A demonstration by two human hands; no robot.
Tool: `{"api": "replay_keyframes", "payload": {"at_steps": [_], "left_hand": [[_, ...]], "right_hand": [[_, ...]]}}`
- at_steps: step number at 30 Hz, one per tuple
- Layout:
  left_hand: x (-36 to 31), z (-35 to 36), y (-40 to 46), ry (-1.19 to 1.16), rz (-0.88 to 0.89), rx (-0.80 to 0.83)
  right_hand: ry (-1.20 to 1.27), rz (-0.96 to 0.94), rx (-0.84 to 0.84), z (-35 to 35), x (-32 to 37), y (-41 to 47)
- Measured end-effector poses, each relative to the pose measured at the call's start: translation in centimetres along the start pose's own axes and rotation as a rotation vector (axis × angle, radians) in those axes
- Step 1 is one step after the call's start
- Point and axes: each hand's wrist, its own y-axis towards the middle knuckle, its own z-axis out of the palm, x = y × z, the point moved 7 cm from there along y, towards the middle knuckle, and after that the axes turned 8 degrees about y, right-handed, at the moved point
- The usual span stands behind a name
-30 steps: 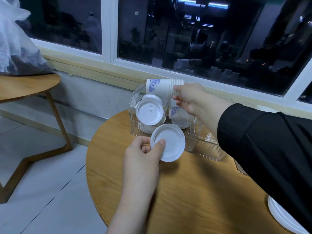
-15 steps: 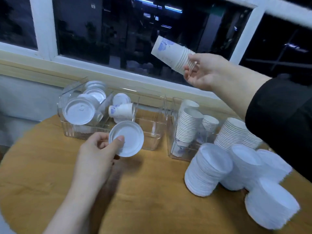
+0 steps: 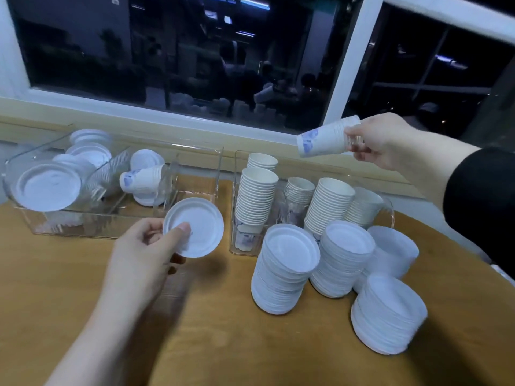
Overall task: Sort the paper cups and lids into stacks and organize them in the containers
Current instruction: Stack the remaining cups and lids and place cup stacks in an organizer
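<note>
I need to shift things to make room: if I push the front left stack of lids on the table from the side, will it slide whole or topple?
The front left lid stack already leans, its upper lids offset from the lower ones, so a high push would probably shear or spill it. The lids look thin and light, so a low push might slide it on the smooth wooden table. It stands close to the next lid stack and could knock it.

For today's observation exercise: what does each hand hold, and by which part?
Left hand pinches a lid by its rim. Right hand holds stacked cups at their open end.
</note>
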Motion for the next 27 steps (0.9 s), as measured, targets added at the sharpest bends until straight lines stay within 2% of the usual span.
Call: {"api": "replay_keyframes", "payload": {"at_steps": [6,11,15,19,23,27], "left_hand": [[-0.1,0.0,0.6,0.069,0.019,-0.026],[0.1,0.0,0.9,0.107,0.04,-0.037],[0.5,0.1,1.2,0.111,0.04,-0.042],[0.7,0.2,1.2,0.106,0.038,-0.046],[0.6,-0.2,1.1,0.087,0.021,-0.05],[0.3,-1.3,1.0,0.072,0.013,-0.068]], "right_hand": [[-0.572,-0.211,0.074,2.3,-0.1,2.8],[-0.892,-0.294,0.186,5.1,-1.5,3.9],[-1.072,-0.316,0.38,7.2,-3.1,3.8],[-1.077,-0.324,0.497,8.1,-3.1,2.9],[-1.015,-0.408,0.415,8.0,-1.1,2.3],[-0.797,-0.518,0.34,8.9,2.6,-0.4]]}}
